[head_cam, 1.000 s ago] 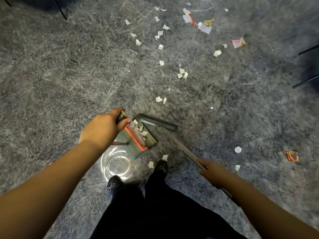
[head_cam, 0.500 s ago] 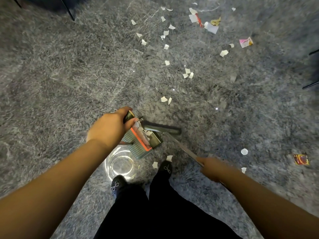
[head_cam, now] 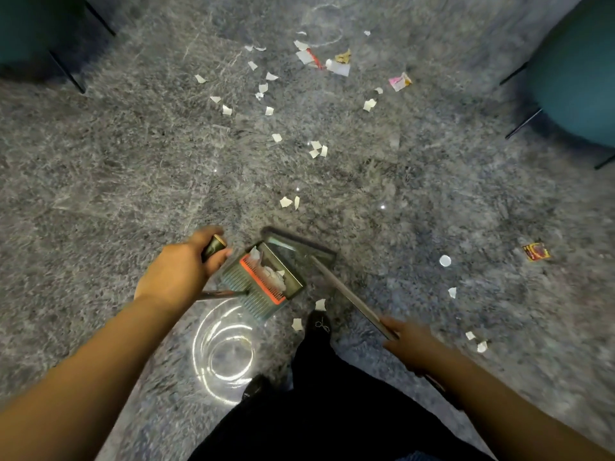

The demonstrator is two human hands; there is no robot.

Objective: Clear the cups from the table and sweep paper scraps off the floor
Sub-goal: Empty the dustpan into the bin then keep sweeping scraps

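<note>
Speckled grey floor [head_cam: 133,161] | left hand [head_cam: 179,274] grips ridged dustpan [head_cam: 263,281] | right hand [head_cam: 411,344] holds slim broom [head_cam: 346,291]

Dim, uneven indoor lighting over a grey mottled floor [head_cam: 133,168]. Overhead lamps show as small white specular points on the glossy surface and as bright concentric rings of glare [head_cam: 224,352] near the lower centre. The frame corners darken markedly, and wide-angle distortion stretches both forearms toward the lower edges. The right hand [head_cam: 411,341] is smeared by motion blur (its finger outlines cannot be resolved); the left hand [head_cam: 181,271] is slightly soft. Fine floor texture looks streaked and blurred toward the margins, while central paper scraps [head_cam: 286,201] stay fairly crisp.
</note>
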